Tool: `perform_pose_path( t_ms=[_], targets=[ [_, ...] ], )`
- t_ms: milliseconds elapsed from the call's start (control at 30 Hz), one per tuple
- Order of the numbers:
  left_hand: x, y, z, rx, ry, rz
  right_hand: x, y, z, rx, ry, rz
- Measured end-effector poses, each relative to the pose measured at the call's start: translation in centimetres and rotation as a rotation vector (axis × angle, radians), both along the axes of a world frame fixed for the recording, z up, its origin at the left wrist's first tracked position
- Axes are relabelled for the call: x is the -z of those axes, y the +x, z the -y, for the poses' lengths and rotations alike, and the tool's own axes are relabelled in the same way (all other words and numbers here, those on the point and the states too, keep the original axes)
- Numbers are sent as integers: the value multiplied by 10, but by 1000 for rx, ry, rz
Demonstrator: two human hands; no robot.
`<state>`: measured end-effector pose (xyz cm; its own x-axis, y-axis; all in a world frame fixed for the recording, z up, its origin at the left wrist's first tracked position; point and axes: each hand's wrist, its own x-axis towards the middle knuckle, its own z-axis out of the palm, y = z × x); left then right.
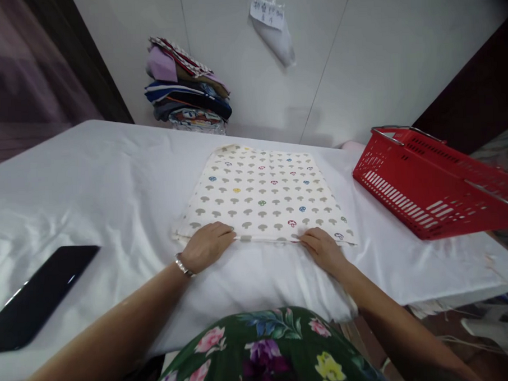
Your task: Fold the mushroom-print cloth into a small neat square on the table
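A white cloth [254, 187] printed with grey and coloured mushrooms lies flat on the white-covered table [123, 179]. It looks folded, with layers showing along its near edge. My left hand [209, 246] grips that near edge toward the left corner, fingers closed together on the fabric; a silver watch or bracelet circles the wrist. Closer to the right corner, my right hand [324, 249] pinches the same edge between thumb and fingers. Parts of both hands' grip are hidden beneath the cloth's edge.
A red plastic basket [430, 188] with metal handles stands on the right. At the back, a stack of folded fabrics [188, 92] rests against the wall. A black phone-like slab [40, 301] lies at left. Above hangs a paper note [267, 13] with a plastic bag.
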<state>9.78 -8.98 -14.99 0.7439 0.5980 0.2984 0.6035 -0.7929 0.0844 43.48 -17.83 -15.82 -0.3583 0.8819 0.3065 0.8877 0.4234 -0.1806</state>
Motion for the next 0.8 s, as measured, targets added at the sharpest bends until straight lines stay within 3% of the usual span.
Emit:
perform_pose_path(
  t_ms=[233, 367, 667, 800],
  targets=[
    [-8, -4, 2, 2, -117, 3, 2, 0, 3, 13, 13, -59],
    [-4, -8, -1, -67, -93, 34, 0, 15, 14, 33, 24, -35],
    [11, -14, -18, -64, -110, 124, 0, 86, 58, 437, 94, 29],
    [14, -16, -21, -62, -122, 142, 0, 94, 55, 481, 89, 48]
  ],
)
